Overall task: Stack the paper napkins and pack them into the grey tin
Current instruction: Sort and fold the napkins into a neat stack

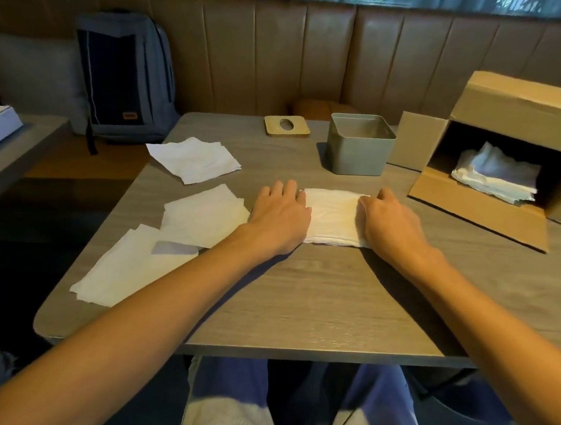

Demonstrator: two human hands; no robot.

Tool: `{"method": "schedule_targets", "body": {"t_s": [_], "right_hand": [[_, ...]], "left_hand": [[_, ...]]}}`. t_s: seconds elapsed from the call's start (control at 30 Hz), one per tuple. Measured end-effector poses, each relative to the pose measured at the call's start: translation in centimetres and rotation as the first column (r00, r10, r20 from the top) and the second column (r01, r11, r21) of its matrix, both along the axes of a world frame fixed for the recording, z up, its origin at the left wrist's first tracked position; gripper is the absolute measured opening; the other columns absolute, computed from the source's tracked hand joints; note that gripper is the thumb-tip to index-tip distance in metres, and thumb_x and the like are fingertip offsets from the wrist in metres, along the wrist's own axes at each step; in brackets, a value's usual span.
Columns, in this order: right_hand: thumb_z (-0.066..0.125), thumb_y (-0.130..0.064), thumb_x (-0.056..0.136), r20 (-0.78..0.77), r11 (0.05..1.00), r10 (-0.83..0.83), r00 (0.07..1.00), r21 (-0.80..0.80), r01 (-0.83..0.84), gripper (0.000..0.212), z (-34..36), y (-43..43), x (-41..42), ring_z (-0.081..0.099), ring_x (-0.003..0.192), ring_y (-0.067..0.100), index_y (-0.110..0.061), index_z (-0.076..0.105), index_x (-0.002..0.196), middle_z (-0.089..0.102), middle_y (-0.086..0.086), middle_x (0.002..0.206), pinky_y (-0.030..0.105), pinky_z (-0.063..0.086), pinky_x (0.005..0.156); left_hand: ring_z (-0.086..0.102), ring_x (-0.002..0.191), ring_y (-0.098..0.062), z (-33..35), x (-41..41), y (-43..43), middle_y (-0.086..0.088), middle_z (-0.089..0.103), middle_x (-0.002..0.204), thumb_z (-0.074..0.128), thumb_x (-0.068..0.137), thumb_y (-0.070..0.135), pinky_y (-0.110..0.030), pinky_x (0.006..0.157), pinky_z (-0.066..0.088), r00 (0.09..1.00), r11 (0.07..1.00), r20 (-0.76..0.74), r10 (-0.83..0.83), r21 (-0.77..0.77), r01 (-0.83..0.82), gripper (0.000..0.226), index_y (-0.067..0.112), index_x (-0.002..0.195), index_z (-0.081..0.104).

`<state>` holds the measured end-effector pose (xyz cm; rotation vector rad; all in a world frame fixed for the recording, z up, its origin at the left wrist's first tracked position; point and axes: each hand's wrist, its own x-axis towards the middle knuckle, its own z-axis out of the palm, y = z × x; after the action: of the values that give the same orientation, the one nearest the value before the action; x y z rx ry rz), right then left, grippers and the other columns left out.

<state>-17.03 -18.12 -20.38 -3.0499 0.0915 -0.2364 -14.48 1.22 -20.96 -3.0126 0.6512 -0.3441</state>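
- Our forearms reach from the near edge across the wooden table.
- Between our hands, the napkin stack lies flat at mid-table.
- Our left hand rests against the stack's left edge, fingers nearly straight and close together, tips at its far left corner.
- Our right hand curls at the right edge, thumb over the top sheet. Its fingertips are hidden, so we cannot tell how far they wrap.
- Just beyond the stack and not touching it, the grey tin stands upright and open-topped, with its wooden lid behind it.
- Three heaps of loose napkins lie to the left.
- To the right, a cardboard box on its side holds more napkins.
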Motion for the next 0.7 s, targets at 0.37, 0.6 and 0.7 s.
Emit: {"method": "schedule_targets", "body": {"t_s": [0.37, 0.6, 0.7], "right_hand": [[0.066, -0.016, 0.093, 0.046, 0.989, 0.088, 0.995, -0.126, -0.081, 0.038, 3.7, 2.4, 0.3, 0.061, 0.099, 0.032, -0.005, 0.057, 0.129, 0.051, 0.018, 0.125, 0.037, 0.054, 0.083], [0.056, -0.034, 0.101, -0.14, 0.87, 0.492, 0.86, 0.118, -0.478, 0.038, 5.4, 11.9, 1.6, 0.06, 0.102, 0.023, -0.015, 0.059, 0.133, 0.064, 0.009, 0.126, 0.028, 0.047, 0.082], [0.053, -0.042, 0.101, -0.173, 0.856, 0.504, 0.846, 0.229, -0.463, 0.042, 4.6, 15.3, 2.1, 0.061, 0.096, 0.02, -0.014, 0.059, 0.131, 0.067, 0.006, 0.117, 0.03, 0.05, 0.081]], "left_hand": [[0.054, 0.104, -0.02, 3.6, 0.9, 5.1, -0.007, 0.056, 0.119, 0.035, 0.106, 0.036, -0.041, 0.092, 0.048, 0.979, 0.944, -0.205, -0.003, -0.323, -0.065, 0.038, 0.017, 0.125, 0.062], [0.059, 0.102, -0.024, 4.9, 0.6, 14.5, -0.006, 0.063, 0.119, 0.049, 0.103, 0.03, -0.037, 0.088, 0.052, 0.899, 0.922, -0.413, 0.144, -0.273, -0.273, 0.03, 0.017, 0.126, 0.064], [0.057, 0.1, -0.024, 4.3, -0.1, 17.1, -0.007, 0.063, 0.112, 0.052, 0.101, 0.031, -0.039, 0.086, 0.049, 0.888, 0.923, -0.427, 0.172, -0.246, -0.297, 0.028, 0.014, 0.119, 0.065]]}}
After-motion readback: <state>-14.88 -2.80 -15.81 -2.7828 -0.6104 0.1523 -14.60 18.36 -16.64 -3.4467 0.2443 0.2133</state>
